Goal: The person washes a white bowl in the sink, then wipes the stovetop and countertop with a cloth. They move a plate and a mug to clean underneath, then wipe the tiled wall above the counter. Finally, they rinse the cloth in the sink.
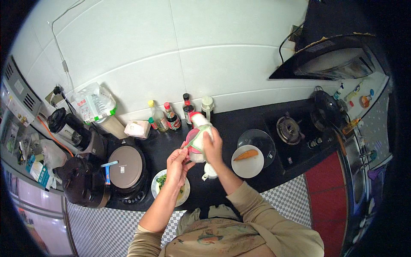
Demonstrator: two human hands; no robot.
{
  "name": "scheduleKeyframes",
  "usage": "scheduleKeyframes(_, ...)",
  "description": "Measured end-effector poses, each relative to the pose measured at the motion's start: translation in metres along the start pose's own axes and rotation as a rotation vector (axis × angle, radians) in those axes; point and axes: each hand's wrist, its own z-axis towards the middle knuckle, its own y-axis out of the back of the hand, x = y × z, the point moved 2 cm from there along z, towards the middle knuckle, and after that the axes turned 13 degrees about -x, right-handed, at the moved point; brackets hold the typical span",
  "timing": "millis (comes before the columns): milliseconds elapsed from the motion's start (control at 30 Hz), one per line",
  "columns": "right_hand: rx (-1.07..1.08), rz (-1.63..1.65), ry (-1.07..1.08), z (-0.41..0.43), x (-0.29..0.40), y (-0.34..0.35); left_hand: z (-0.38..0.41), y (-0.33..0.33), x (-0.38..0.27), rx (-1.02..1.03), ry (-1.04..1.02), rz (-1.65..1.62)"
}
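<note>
Above the middle of the black counter, my right hand (212, 146) grips a white plastic packet (203, 136) with green edging and a red end. My left hand (178, 163) pinches the packet's green edge at its lower left. A pink round patch shows between the hands; whether it is part of the packet or a separate thing I cannot tell. Beneath my left forearm is a plate (155, 186) with chopped greens (161, 180) and some liquid, partly hidden by the arm. Below my right hand stands a small white container (210, 172) with a handle.
A white plate (245, 168) holding a carrot piece (246, 155) overlaps a glass lid (257, 136). Sauce bottles (173, 119) and a white-lidded jug (207, 104) line the wall. An electric cooker (125, 167) and a blender (69, 128) stand left; a gas burner (290, 130) and wok (327, 106) right.
</note>
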Motion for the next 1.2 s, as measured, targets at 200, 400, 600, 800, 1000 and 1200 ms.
scheduleKeyframes(200,-0.123,-0.249,0.413,-0.041,0.016,0.002,-0.009,-0.006,0.0,0.0,-0.072,0.002)
scheduleKeyframes(400,-0.018,0.341,0.17,-0.04,-0.035,0.011,-0.019,-0.004,-0.015,0.109,0.049,-0.056)
scheduleKeyframes(600,0.117,1.069,-0.913,-0.038,-0.036,-0.001,-0.006,0.011,-0.026,0.15,0.083,-0.012)
scheduleKeyframes(800,0.461,0.965,-0.748,-0.024,-0.013,-0.007,0.001,0.01,-0.018,0.272,-0.124,0.068)
scheduleKeyframes(1000,0.309,1.025,-1.16,-0.032,-0.015,0.001,0.005,0.019,-0.008,0.224,-0.035,0.105)
scheduleKeyframes(1200,0.252,0.718,-1.152,-0.037,-0.017,0.009,0.004,0.022,-0.012,0.197,-0.079,0.299)
